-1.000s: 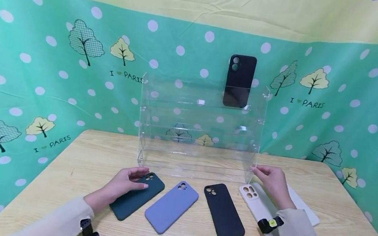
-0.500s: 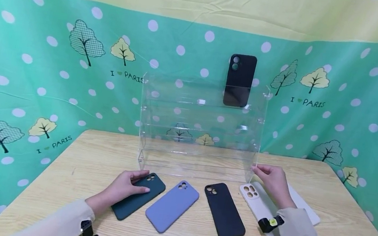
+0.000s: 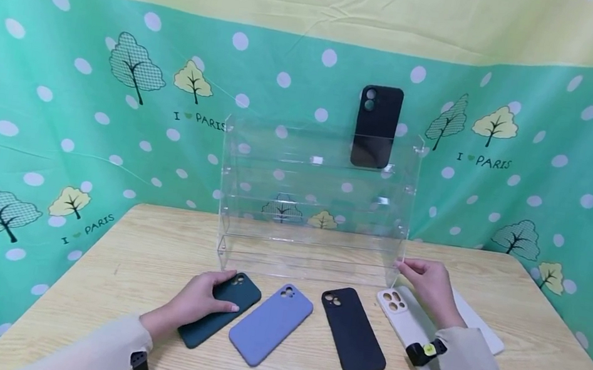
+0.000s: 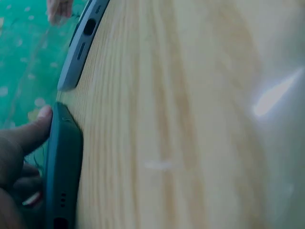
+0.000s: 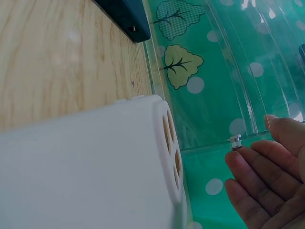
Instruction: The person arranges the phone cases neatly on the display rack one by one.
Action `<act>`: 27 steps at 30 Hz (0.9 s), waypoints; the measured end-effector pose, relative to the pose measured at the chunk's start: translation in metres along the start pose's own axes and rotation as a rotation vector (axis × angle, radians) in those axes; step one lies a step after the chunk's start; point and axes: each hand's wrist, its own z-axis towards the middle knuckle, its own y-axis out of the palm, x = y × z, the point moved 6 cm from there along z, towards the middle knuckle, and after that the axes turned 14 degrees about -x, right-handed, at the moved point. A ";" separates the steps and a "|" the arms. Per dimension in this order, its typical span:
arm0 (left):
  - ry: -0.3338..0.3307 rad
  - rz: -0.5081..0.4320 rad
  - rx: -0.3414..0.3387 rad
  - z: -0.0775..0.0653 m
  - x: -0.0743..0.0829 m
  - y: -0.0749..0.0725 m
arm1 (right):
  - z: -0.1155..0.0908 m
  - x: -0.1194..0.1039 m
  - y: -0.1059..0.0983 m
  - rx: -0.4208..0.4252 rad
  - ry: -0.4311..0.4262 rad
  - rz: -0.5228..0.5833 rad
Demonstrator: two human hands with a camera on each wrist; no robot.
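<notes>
As the head view shows, the left hand [image 3: 201,299] is bent over the green case [image 3: 204,327], which lies on the table [image 3: 153,234]. Its thumb is at the case's 3 o'clock edge and its fingers are near 12 o'clock, spread about as wide as the case. The right hand [image 3: 426,285] pinches the clear rack [image 3: 307,267] at its 4 o'clock corner, with thumb and fingers almost together. From the blue case [image 3: 269,326], the green case is at 9 o'clock. The black case [image 3: 352,338] is at 3 o'clock, and the white case [image 3: 403,323] is farther that same way. Up in the rack, at 1 o'clock, stands a second black case [image 3: 377,123]. A dotted cloth [image 3: 291,58] hangs behind.

In the left wrist view, the green case is at 8 o'clock. The left thumb touches its edge, and bent fingers show dimly below. The blue case is between 10 and 11 o'clock, just beside the green one.

In the right wrist view, the white case looks big from 6 to 9 o'clock. The right hand is at 4 o'clock. Its thumb and fingers are on two sides of the rack's clear wall, by a little screw [image 5: 235,141]. The other fingers are a bit bent.
</notes>
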 end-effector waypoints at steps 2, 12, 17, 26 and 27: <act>-0.006 0.031 0.003 0.000 0.003 0.001 | 0.000 -0.001 0.000 0.000 0.006 -0.002; 0.003 0.062 0.009 0.003 0.007 0.002 | 0.001 -0.002 0.000 -0.002 -0.004 -0.015; 0.024 0.037 -0.004 0.007 0.008 0.003 | 0.000 0.001 -0.003 -0.001 0.004 -0.004; 0.035 0.016 -0.028 0.010 0.014 0.003 | 0.000 -0.001 -0.001 0.010 -0.019 -0.018; 0.033 0.014 -0.034 0.010 0.015 0.004 | 0.000 -0.001 -0.001 0.010 -0.020 -0.020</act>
